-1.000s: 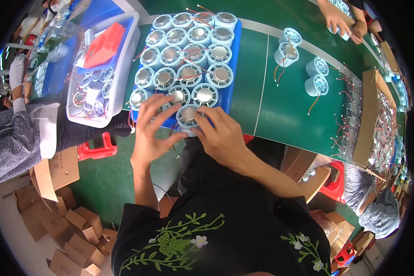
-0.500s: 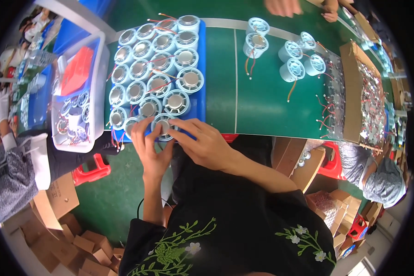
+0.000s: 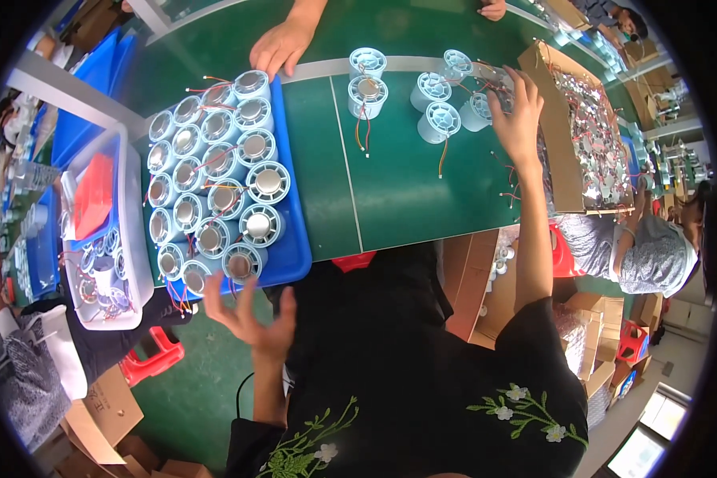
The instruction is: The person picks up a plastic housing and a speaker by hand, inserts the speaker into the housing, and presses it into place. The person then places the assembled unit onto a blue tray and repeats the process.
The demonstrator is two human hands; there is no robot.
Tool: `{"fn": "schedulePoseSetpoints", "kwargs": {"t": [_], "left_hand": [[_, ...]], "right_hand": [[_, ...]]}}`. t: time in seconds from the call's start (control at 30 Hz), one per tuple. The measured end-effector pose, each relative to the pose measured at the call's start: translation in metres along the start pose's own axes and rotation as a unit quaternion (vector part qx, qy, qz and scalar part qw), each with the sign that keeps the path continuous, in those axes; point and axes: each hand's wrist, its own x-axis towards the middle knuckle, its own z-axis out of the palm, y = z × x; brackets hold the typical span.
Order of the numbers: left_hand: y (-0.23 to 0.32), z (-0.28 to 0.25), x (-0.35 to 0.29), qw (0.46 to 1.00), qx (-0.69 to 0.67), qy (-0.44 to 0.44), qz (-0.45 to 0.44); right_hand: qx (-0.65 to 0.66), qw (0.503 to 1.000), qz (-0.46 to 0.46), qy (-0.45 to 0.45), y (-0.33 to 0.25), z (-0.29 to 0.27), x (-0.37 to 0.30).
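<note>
My left hand [image 3: 256, 323] is open, fingers spread, just off the near edge of a blue tray [image 3: 296, 259]. Closest to its fingertips is a pale blue round plastic housing [image 3: 244, 263] with a metal disc in its top. Rows of similar housings, many trailing thin coloured wires, stand in the tray. Out to the right, my right hand [image 3: 519, 119] is open beside another pale blue housing [image 3: 476, 112]. Its thumb lies close to that housing's rim; whether they touch I cannot tell. Neighbouring housings [image 3: 440, 122] stand on the green table.
A cardboard box [image 3: 562, 131] full of small wired metal discs stands at the right. A white bin [image 3: 139, 263] with a red piece and more parts is at the left. Another person's hand [image 3: 283, 45] is at the tray's far edge. Two stacked-looking housings [image 3: 367, 95] stand mid-table.
Both hands have left the housing at the tray's near edge; the right has swung far right to the loose housings. The other person's hand now reaches the tray. The view has shifted right.
</note>
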Motion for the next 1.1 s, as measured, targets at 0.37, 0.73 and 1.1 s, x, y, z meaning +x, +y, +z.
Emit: {"fn": "schedulePoseSetpoints", "kwargs": {"t": [0.37,0.73,1.1], "left_hand": [[0.061,0.074,-0.015,0.869,-0.359,-0.309,0.14],[0.058,0.214,0.128,0.967,-0.148,-0.117,0.173],[0.038,0.183,0.114,0.963,-0.132,-0.18,0.152]], "right_hand": [[0.081,0.976,-0.012,-0.201,0.065,0.087,0.023],[0.02,0.983,0.012,-0.183,0.011,0.048,-0.01],[0.109,0.97,0.04,-0.212,-0.045,0.055,-0.015]]}}
